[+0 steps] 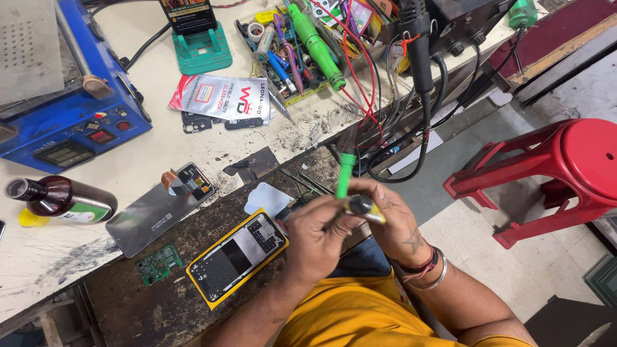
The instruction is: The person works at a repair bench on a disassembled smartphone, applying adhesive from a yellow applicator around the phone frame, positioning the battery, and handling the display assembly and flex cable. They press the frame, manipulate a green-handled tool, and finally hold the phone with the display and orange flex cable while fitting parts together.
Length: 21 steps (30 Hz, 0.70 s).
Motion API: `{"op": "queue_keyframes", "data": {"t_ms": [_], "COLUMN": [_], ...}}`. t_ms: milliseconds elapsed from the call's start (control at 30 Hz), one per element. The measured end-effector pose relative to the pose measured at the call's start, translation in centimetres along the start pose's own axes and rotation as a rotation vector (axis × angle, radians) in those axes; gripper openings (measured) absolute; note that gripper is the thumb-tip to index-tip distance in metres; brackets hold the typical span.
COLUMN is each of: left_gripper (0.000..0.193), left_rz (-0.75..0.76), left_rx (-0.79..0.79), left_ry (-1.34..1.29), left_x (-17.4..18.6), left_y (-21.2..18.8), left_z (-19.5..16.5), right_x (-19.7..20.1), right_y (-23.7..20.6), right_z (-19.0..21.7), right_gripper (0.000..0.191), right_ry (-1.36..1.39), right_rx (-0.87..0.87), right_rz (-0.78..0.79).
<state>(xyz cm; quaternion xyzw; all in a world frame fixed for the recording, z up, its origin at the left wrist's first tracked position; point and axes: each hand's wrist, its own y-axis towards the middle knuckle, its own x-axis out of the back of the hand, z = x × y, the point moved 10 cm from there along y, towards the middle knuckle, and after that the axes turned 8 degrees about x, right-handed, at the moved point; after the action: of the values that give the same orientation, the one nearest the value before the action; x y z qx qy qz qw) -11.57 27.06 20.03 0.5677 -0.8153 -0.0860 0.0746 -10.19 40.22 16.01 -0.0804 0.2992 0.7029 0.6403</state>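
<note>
Hands meeting above surface (193,302), left hand (318,238) closed around green-handled tool (346,172), right hand (392,222) pinching small yellow-capped tube (363,207), opened yellow-framed phone (236,256) at nine o'clock.

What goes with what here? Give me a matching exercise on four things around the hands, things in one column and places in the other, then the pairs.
Things:
1. green-handled tool
2. opened phone frame with yellow edge
3. brown bottle
4. red stool

Places:
A. lying on its side at the left of the bench
B. on the floor to the right
C. held between the left hand and right hand
D. flat on the dark mat, left of the hands

Pairs: 1-C, 2-D, 3-A, 4-B
</note>
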Motion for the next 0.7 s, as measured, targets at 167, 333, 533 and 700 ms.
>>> {"op": "queue_keyframes", "data": {"t_ms": [167, 333, 533, 700], "left_gripper": [0.030, 0.032, 0.034, 0.027], "left_rz": [0.147, 0.076, -0.079, -0.182], "left_rx": [-0.061, -0.055, -0.103, -0.091], "left_ry": [0.061, -0.032, -0.064, -0.075], "left_x": [-2.1, -1.1, 4.0, 7.8], "left_y": [-0.5, -0.9, -3.3, -5.3], "left_z": [-1.4, -2.7, -2.5, -0.6], "right_x": [0.3, 2.4, 9.3, 10.9], "right_y": [0.3, 0.5, 1.4, 6.7], "right_z": [-0.8, 2.6, 14.3, 25.9], "right_gripper": [0.037, 0.034, 0.038, 0.036], "right_ry": [0.093, -0.013, -0.650, -1.285], "right_rx": [-0.182, -0.051, 0.070, 0.286], "right_rz": [0.070, -0.056, -0.317, -0.435]}}
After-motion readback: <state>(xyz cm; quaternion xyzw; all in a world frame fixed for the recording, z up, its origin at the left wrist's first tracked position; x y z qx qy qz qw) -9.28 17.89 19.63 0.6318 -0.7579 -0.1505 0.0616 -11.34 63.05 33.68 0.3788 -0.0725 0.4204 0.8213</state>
